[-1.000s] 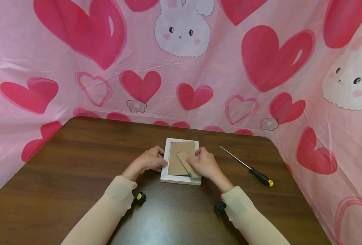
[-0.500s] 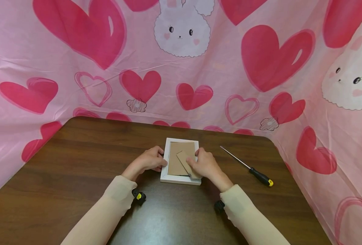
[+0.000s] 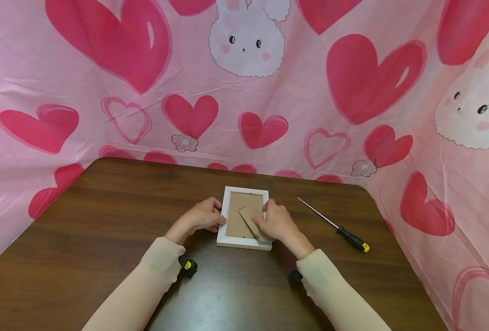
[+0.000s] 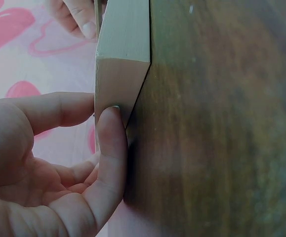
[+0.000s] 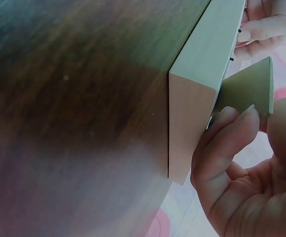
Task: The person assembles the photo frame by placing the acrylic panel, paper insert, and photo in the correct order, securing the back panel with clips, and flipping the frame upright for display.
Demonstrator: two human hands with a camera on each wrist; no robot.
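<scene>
As the right hand partly hides the flap it pinches, the left hand grips the frame

no readable text, no legible labels, brands, numbers or signs

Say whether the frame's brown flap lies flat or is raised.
Raised: the right wrist view shows the brown flap slanting out from the white frame.
</scene>
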